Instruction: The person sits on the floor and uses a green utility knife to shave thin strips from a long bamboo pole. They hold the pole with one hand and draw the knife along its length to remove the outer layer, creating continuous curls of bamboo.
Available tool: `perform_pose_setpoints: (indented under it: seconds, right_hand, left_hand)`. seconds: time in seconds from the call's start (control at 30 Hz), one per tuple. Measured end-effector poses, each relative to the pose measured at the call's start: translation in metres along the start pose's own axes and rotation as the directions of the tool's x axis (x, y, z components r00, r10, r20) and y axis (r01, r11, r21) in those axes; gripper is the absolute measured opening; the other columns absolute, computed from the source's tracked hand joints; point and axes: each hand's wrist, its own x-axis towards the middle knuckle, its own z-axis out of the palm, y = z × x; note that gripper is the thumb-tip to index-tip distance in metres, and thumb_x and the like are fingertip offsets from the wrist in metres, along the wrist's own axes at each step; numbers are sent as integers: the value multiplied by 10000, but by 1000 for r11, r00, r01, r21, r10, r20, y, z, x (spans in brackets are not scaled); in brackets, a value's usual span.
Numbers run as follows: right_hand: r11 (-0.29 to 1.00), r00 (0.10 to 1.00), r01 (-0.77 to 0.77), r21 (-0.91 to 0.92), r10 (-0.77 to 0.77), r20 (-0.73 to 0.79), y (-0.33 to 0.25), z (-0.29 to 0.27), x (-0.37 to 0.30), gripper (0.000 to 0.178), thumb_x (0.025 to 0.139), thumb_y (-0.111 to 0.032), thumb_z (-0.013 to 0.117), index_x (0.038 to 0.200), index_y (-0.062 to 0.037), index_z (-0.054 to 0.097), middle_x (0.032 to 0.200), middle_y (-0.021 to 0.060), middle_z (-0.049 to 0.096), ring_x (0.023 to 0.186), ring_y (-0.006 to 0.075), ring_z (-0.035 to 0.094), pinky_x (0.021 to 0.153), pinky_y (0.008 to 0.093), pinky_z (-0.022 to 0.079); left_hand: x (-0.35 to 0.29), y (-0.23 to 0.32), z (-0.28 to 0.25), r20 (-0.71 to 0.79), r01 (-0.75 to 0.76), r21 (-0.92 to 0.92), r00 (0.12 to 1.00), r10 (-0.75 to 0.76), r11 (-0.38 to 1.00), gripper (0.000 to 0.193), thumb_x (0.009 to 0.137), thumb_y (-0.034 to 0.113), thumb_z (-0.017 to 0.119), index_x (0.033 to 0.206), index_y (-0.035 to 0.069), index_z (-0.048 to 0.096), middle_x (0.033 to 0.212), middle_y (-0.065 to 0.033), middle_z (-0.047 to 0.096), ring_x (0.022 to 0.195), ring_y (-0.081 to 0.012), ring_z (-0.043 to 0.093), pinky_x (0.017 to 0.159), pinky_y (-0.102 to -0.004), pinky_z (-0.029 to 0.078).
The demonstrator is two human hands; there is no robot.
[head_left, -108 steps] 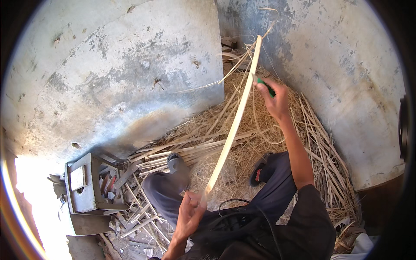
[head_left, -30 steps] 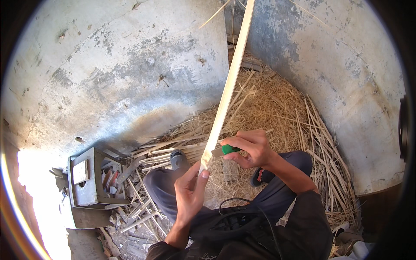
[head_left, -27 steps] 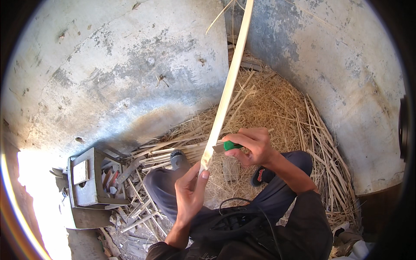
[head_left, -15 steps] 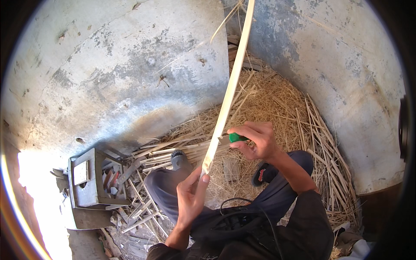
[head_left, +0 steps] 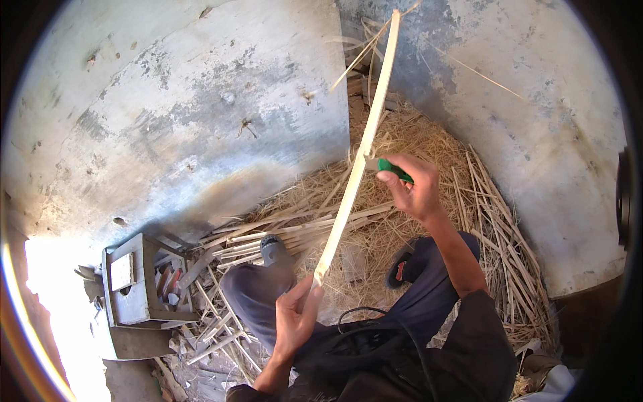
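Observation:
A long pale wooden strip, likely split bamboo, slants up and away from me, its far end near the top of the view with thin curled shavings about it. My left hand is closed around the strip's near end. In my right hand is a knife with a green handle. The short blade meets the strip's right edge a little beyond its middle, where a small curl of shaving stands up. My fingers partly cover the handle.
Straw-like shavings heap on the floor between two stained walls. Split sticks lie at the right, and more at the left. A small wooden stool stands at the left. My bent knees frame the work.
My right hand has moved away from me along the strip with the knife. The strip's far end has come into view, and the shavings there have shifted. My left hand stays at the near end.

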Motion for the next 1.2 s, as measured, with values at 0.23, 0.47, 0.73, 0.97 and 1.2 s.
perform_pose_setpoints:
  seconds: [0.23,0.47,0.73,0.97,1.2]
  right_hand:
    - [999,1000,-2,48,1,10,-7,-1,-3,336,997,-321,761,1096,0,772,872,109,776,691,161,736,529,281,545]
    - [997,1000,6,79,-7,12,-13,-7,-3,346,991,-335,770,1079,-1,772,860,98,767,676,146,718,533,286,538]
    - [994,999,20,106,-24,34,-15,-3,-5,333,969,-314,795,1084,-3,774,897,120,785,732,188,764,580,302,582]
    - [994,995,97,44,-95,-39,-14,5,-6,347,973,-314,787,1048,23,755,802,104,722,599,135,647,495,287,471]
    - [997,997,12,71,-7,-80,0,-1,-8,345,997,-346,762,1029,-3,776,872,127,788,713,181,766,582,301,583]
  left_hand:
    - [1,0,-12,180,121,-108,979,-100,987,268,1035,111,676,1248,-38,611,843,6,654,767,-57,594,685,-216,458]
    - [40,3,-14,387,-179,-76,902,194,981,447,1051,229,682,1370,-48,538,974,-88,706,856,-162,701,833,-326,571]
    - [69,49,24,215,-119,-223,962,168,968,511,1086,171,646,1548,9,500,935,-62,709,650,-86,646,521,-209,466]
    - [68,49,37,53,-183,-28,981,184,983,432,1030,110,734,1441,8,651,737,35,615,538,-22,500,474,-226,382]
    - [55,40,34,86,-161,-86,982,169,983,438,1016,94,745,1427,-26,648,823,19,625,606,-36,512,533,-240,409]
